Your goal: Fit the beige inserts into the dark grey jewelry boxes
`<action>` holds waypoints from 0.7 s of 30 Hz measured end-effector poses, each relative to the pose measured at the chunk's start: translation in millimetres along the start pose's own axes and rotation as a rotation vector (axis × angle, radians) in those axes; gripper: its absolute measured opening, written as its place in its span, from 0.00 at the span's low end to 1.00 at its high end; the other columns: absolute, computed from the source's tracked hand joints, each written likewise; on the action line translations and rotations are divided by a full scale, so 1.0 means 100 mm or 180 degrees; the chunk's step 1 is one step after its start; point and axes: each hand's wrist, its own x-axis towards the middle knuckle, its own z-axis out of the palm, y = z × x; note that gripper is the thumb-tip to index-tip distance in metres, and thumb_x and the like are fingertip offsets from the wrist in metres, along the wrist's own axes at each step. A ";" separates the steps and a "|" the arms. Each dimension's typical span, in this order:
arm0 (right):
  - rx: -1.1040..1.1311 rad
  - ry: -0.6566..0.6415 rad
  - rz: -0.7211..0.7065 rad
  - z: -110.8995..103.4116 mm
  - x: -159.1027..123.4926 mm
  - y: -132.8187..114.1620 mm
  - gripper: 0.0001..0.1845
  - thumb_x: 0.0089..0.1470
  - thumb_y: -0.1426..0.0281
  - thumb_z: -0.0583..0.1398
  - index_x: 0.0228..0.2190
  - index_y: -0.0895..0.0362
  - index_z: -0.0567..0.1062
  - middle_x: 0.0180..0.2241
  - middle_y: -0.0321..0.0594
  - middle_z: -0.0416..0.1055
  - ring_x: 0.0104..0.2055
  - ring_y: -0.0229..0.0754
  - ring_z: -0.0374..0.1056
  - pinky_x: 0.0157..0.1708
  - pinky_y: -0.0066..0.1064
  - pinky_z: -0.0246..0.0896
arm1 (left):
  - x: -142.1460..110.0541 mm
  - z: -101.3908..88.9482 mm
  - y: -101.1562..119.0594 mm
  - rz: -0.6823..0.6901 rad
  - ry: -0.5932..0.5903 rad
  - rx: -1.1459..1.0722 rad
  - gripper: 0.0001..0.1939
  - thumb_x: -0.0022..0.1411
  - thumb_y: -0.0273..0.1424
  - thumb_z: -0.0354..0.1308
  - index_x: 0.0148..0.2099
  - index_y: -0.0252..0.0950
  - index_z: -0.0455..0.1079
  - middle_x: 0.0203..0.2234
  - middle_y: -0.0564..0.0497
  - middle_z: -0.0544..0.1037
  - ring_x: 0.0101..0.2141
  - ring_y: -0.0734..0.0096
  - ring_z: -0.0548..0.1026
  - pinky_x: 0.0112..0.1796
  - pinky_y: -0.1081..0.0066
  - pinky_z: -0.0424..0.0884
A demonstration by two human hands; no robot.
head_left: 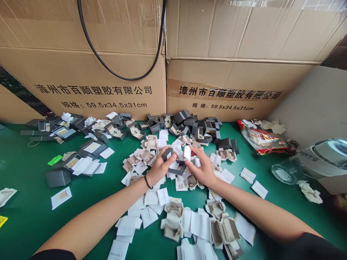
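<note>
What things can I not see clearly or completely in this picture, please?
- White piece, head view: its side toward the right hand, hidden by the fingers.
- Clear bottle, head view: its far end, cut off by the right edge.
- Black cable, head view: both ends, cut off by the top edge.
- BRILLIANCE card, head view: smaller line, too tiny.

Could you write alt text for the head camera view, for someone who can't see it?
The left hand holds a small dark box and the right hand a white piece, above a green table strewn with white cards and folded paper pieces. More dark boxes lie heaped behind, in front of large cartons.
</note>
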 end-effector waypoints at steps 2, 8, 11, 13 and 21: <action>0.0008 0.0008 -0.0033 0.00 0.00 0.00 0.19 0.54 0.64 0.56 0.48 0.54 0.65 0.40 0.43 0.69 0.38 0.44 0.63 0.41 0.40 0.61 | 0.00 0.00 0.00 -0.0050 -0.0015 -0.0026 0.12 0.59 0.41 0.52 0.35 0.36 0.64 0.30 0.52 0.68 0.33 0.69 0.67 0.38 0.70 0.63; 0.0009 0.0025 -0.0125 0.01 0.00 -0.01 0.19 0.54 0.63 0.56 0.48 0.53 0.65 0.41 0.44 0.69 0.39 0.45 0.64 0.40 0.39 0.62 | 0.01 0.02 0.00 0.0024 0.0032 0.0000 0.13 0.58 0.42 0.52 0.33 0.37 0.62 0.28 0.53 0.66 0.31 0.71 0.64 0.36 0.71 0.62; 0.0007 -0.0017 -0.0078 0.01 0.00 0.00 0.20 0.54 0.63 0.56 0.49 0.53 0.65 0.41 0.44 0.69 0.39 0.45 0.64 0.40 0.39 0.62 | 0.00 0.02 0.02 0.0091 0.0039 0.0106 0.13 0.59 0.42 0.52 0.34 0.37 0.62 0.28 0.52 0.65 0.30 0.71 0.63 0.36 0.72 0.61; 0.0037 -0.0062 -0.0054 0.01 -0.01 0.01 0.20 0.54 0.63 0.56 0.49 0.53 0.65 0.40 0.43 0.69 0.38 0.44 0.65 0.40 0.38 0.63 | -0.01 0.03 0.03 0.0132 0.0026 0.0192 0.13 0.59 0.43 0.51 0.35 0.37 0.61 0.28 0.53 0.65 0.30 0.71 0.63 0.35 0.72 0.61; 0.0198 -0.0114 -0.0096 0.01 -0.03 0.03 0.21 0.54 0.62 0.56 0.50 0.52 0.64 0.39 0.43 0.69 0.40 0.45 0.65 0.40 0.38 0.63 | -0.05 0.05 0.03 0.0378 -0.0002 0.0442 0.14 0.60 0.43 0.49 0.38 0.37 0.59 0.30 0.52 0.65 0.29 0.72 0.63 0.33 0.71 0.61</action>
